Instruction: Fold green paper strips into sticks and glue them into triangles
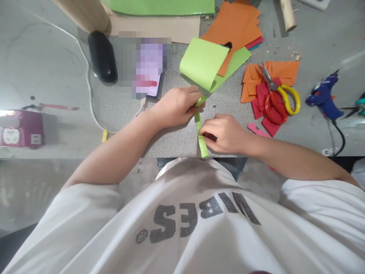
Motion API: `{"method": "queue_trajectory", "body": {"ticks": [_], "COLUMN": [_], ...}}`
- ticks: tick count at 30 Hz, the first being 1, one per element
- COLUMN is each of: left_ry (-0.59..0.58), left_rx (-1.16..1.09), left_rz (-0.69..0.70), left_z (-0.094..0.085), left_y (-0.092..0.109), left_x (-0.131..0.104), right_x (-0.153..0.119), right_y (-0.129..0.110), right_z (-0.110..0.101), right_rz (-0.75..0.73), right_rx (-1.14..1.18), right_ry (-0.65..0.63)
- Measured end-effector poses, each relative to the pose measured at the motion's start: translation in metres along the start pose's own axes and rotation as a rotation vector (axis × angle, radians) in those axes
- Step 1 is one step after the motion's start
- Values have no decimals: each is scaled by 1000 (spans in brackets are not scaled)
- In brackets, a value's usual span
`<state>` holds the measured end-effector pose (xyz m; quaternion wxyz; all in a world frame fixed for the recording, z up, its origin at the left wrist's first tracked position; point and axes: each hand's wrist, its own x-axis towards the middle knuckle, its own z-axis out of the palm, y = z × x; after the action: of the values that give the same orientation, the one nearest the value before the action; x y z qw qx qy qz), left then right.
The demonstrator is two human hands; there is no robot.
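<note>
My left hand (182, 104) pinches the far end of a green strip (199, 121), and my right hand (225, 133) grips it lower down, thumb against fingers. The strip runs roughly from 12 to 6 o'clock in front of me, its near end by the edge of the counter (67, 131). I'd judge the step in hand to be folding or pressing the paper narrow — my fingers cover too much of it to say which. The next move seems to call for a firm, even pinch, with the two ends held in line.

Taking the strip as the middle of the clock, a curled green sheet (203, 62) lies just past my left hand at 12, with orange paper (235, 23) at 1. Past 2, the scissors (273, 86) rest on red and orange pieces (285, 70); the glue gun (327, 97) is further out, near 3. The phone (150, 68) sits between 10 and 11. As for containers, there's the purple box (23, 127) at 9 — its inside doesn't show, so I can't tell what it holds.
</note>
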<state>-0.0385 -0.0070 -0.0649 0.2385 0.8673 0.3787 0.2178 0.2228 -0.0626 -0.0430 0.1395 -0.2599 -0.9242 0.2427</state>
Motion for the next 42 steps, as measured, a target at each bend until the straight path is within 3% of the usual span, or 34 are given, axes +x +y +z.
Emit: {"method": "queue_trajectory", "body": {"ticks": [6,17,23,31,42], "left_ry": [-12,1,-20,12,67], "left_rx": [0,43,104,188,10], "left_rz": [-14,48,82,170,188], "left_z": [0,-5,-8,-5,-3], "left_y": [0,4,8,5,8], "left_x": [0,-2,-3,-6,-8], "right_x": [-6,8,11,20,20], "right_y": [-4,-13,-16,-26,-23], "right_z": [-3,-5,-5,-16,-16], "right_rz": [51,344,388,521,546], "right_rx": [-1,135,180,164,179], "right_ry": [-43,-68,-62,-146,-112]}}
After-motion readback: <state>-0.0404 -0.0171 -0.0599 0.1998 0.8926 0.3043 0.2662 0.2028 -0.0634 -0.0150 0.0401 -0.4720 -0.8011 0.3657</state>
